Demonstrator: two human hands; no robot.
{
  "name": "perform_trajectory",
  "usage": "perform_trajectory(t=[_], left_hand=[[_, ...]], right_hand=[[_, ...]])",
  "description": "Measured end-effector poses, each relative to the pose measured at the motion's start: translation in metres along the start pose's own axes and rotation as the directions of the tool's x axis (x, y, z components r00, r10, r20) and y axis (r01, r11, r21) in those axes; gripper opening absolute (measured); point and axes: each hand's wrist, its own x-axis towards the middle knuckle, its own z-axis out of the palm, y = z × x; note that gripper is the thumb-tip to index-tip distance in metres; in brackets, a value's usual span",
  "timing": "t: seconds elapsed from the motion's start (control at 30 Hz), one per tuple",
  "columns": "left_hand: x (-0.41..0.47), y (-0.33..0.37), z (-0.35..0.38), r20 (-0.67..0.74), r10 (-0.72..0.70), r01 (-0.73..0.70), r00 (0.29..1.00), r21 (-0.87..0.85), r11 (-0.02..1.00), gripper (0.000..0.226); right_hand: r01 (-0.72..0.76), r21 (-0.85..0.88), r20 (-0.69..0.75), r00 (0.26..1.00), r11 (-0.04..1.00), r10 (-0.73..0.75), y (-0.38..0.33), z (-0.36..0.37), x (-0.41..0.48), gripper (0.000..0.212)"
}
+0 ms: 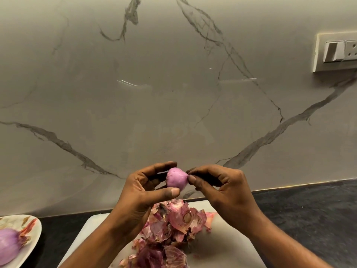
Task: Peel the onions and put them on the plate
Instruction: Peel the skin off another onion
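**Onion (176, 178) held up, tip pinched**

Raised above the white board (222, 248), it looks pale purple, smooth and glossy, nearly bare. Left grip (143, 192) curls round it, thumb beneath, fingers over; right grip (224, 188) pinches its pointed end. Likely risk: a hard tug on slick flesh could pop it loose into the skins (170, 229) heaped below or onto the dark desk (309, 219). Another peeled onion (7, 246) lies on the plate (37, 229), far left

Bare left hand (141, 190) and bare right hand (222, 187) of one person; the forearms (270, 235) likewise uncovered to the lower frame edge. Thumbnails (175, 192) short, rounded, plain.
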Motion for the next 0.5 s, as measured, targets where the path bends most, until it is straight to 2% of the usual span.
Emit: perform_trajectory(t=[0.23, 0.37, 0.5], left_hand=[[0.0006, 0.0004, 0.0044, -0.002, -0.054, 0.053, 0.999, -0.168, 0.984, 0.063], [0.0017, 0.0037, 0.0047, -0.006, -0.085, 0.080, 0.996, -0.267, 0.960, 0.058], [0.0040, 0.0073, -0.0008, 0.038, -0.071, 0.080, 0.997, -0.332, 0.940, 0.078]], right_hand=[[0.131, -0.074, -0.036, 0.990, 0.989, -0.133, 0.0013, 0.0043, 0.0008, 0.016], [0.118, -0.024, -0.048, 0.992, 0.993, -0.119, 0.0007, 0.0046, 0.0002, 0.021], [0.040, 0.030, -0.045, 0.998, 0.999, -0.039, 0.0005, 0.0017, -0.0002, 0.020]])
